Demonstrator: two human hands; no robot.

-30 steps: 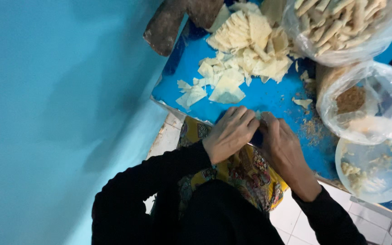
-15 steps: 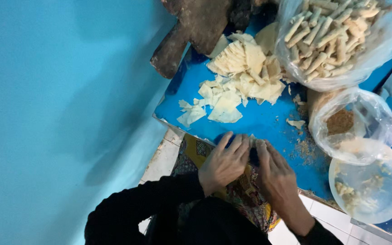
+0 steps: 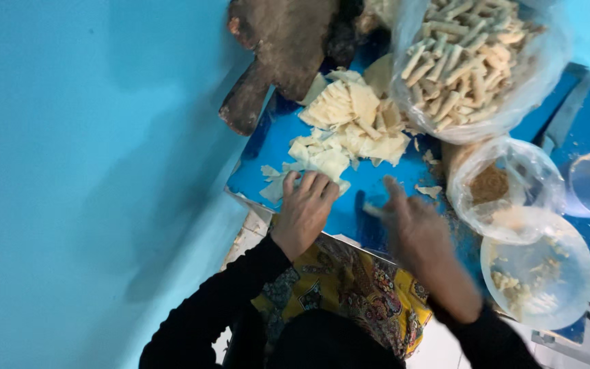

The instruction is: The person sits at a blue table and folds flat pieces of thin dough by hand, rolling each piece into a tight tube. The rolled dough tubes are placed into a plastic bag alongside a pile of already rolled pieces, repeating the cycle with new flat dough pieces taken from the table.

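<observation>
— What's changed on the blue board [image 3: 384, 184]?

— My hands have parted. The left hand [image 3: 305, 208] now lies spread flat on the near pale pastry pieces [image 3: 322, 160]; the right hand [image 3: 408, 219] is blurred, grip unclear, perhaps pinching a scrap.

— Meaning?

— Gathering more, I judge.

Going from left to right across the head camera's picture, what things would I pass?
Turquoise wall → dark wooden paddle-shaped block → left hand on pale dough pieces → right hand, blurred → clear bag of rolled sticks → small bag of brown crumbs → clear round bowl.
</observation>
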